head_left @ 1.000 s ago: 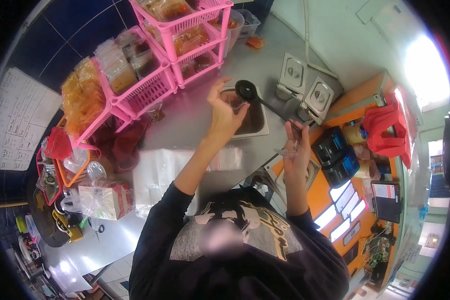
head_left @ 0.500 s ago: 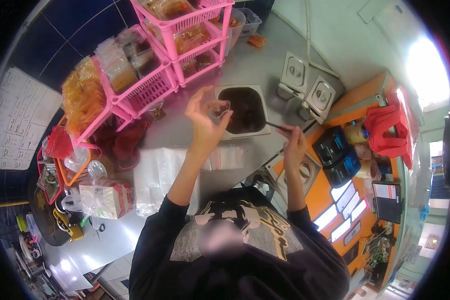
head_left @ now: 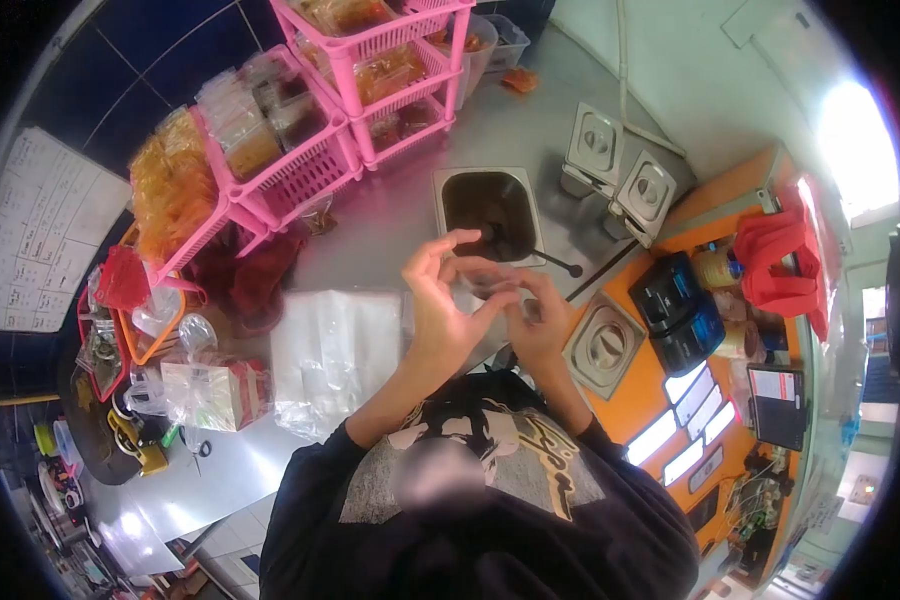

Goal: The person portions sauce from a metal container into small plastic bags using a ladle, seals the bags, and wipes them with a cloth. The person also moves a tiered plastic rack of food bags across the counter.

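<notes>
My left hand (head_left: 442,305) and my right hand (head_left: 538,322) have come together in front of my chest. Between their curled fingers is a small clear plastic bag (head_left: 486,284), partly blurred. Just beyond the hands, a rectangular steel pan (head_left: 537,215) of dark liquid is set in the counter. A utensil with a thin dark handle (head_left: 560,264) rests in that pan, its handle end sticking out over the near right rim; its working end is hidden. Left of my hands lies a stack of clear plastic bags (head_left: 335,345).
Pink baskets (head_left: 300,180) of filled packets stand at the back left. Two lidded steel pans (head_left: 595,145) sit at the back right. A steel lid (head_left: 606,345) lies right of my hands, near a black device (head_left: 675,310) and several phones (head_left: 685,420).
My right hand has let go of the utensil handle and moved left to the bag. My left hand has moved right and nearer to me, away from the pan.
</notes>
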Action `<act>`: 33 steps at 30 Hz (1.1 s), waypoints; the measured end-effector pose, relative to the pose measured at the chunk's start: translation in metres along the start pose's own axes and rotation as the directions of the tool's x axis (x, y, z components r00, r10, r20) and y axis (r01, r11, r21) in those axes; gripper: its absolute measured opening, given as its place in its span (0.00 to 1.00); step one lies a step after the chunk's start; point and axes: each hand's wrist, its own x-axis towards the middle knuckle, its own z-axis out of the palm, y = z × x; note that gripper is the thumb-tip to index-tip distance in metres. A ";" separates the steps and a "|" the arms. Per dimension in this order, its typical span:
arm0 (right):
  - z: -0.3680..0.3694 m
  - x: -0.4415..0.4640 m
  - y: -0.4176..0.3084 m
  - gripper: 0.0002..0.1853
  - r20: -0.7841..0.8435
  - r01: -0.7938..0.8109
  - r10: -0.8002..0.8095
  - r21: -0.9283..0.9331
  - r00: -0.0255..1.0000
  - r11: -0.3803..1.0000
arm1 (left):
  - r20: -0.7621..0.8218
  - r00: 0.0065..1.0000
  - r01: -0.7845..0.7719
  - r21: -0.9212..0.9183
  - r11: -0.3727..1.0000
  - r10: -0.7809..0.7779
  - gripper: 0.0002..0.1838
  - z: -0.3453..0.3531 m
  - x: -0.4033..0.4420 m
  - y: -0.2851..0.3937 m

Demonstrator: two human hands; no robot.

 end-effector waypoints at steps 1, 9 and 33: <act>0.003 0.001 0.004 0.17 -0.048 0.001 0.005 0.136 0.999 0.991 | -0.024 0.996 0.084 -0.109 0.991 -0.087 0.39 -0.002 0.000 0.002; 0.000 -0.001 -0.009 0.06 0.038 -0.165 0.168 0.486 0.985 0.859 | 0.011 0.872 0.466 -0.321 0.824 -0.489 0.22 -0.026 -0.018 -0.015; 0.009 -0.017 -0.011 0.03 0.117 -0.156 0.121 0.362 0.986 0.919 | 0.038 0.922 0.381 -0.258 0.888 -0.385 0.27 -0.035 -0.041 -0.014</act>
